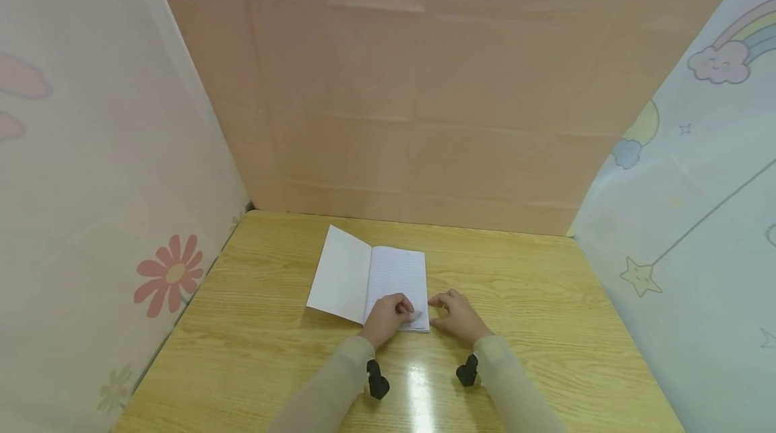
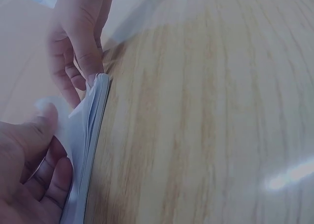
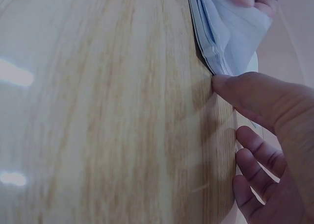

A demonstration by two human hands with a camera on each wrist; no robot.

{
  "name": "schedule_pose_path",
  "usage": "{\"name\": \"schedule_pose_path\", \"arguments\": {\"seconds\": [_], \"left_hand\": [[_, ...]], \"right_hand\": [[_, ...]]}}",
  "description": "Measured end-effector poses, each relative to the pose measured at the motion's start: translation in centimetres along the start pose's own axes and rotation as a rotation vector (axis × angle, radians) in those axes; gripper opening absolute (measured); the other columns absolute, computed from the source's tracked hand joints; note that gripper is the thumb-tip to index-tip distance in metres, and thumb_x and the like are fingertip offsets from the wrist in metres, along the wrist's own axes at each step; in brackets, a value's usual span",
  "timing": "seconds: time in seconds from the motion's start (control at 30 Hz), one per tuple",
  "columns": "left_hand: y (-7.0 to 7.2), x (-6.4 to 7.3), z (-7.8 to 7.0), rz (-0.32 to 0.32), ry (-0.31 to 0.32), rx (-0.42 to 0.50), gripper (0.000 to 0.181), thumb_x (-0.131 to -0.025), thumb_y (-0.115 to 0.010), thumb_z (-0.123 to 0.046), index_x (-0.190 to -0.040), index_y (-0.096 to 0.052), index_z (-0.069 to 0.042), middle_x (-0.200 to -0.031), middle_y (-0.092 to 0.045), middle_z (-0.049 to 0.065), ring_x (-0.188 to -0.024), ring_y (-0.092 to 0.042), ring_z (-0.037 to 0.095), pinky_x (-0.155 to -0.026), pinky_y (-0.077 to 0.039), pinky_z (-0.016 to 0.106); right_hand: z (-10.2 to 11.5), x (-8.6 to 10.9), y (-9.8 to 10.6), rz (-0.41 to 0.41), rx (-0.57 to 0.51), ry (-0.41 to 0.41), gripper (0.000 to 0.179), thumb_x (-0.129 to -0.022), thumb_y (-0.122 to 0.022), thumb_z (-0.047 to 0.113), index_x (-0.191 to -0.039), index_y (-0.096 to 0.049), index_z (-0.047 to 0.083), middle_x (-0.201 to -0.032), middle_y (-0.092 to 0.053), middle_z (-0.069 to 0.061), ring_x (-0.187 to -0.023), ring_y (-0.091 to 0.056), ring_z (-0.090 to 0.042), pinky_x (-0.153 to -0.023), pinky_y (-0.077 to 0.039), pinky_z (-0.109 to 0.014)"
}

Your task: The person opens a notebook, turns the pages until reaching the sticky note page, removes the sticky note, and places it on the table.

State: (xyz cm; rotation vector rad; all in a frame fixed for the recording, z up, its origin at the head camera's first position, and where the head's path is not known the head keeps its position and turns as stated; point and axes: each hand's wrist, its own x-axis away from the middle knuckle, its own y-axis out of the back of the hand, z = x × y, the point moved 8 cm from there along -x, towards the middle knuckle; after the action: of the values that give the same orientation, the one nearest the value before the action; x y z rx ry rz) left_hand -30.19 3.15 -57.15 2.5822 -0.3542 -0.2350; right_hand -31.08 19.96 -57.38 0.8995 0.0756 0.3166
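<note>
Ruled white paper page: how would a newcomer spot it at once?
Lying on the glossy yellow wood-grain table is an open white paper notebook. The ruled white paper page is its right-hand side, with the person's bare left hand over its lower part. Faint parallel lines set it apart from the plain white flap on its left.
</note>
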Motion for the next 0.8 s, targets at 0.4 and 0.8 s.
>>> {"name": "schedule_pose_path", "arguments": {"seconds": [0.4,0.8], "left_hand": [[0.2,-0.1,0.0,0.016,0.01,-0.036,0.027,-0.087,-0.068,-0.004,-0.106,-0.065,-0.023,-0.083,-0.056,-0.004,-0.072,-0.053,0.007,-0.064,-0.045,0.023],[1.4,0.2,-0.3,0.016,0.04,-0.051,0.017,-0.087,-0.068,-0.006,-0.1,-0.067,-0.016,-0.082,-0.056,-0.004,-0.072,-0.052,0.008,-0.063,-0.045,0.023]], "right_hand": [[0.1,-0.1,-0.1,0.006,0.021,0.015,0.036,-0.081,-0.078,0.028,-0.114,-0.066,0.019,-0.107,-0.056,0.0,-0.104,-0.05,-0.023,-0.087,-0.046,-0.045],[0.2,0.1,0.0,0.008,0.004,-0.004,0.037,-0.08,-0.079,0.025,-0.114,-0.066,0.018,-0.107,-0.055,0.0,-0.104,-0.05,-0.022,-0.088,-0.045,-0.044]]}}
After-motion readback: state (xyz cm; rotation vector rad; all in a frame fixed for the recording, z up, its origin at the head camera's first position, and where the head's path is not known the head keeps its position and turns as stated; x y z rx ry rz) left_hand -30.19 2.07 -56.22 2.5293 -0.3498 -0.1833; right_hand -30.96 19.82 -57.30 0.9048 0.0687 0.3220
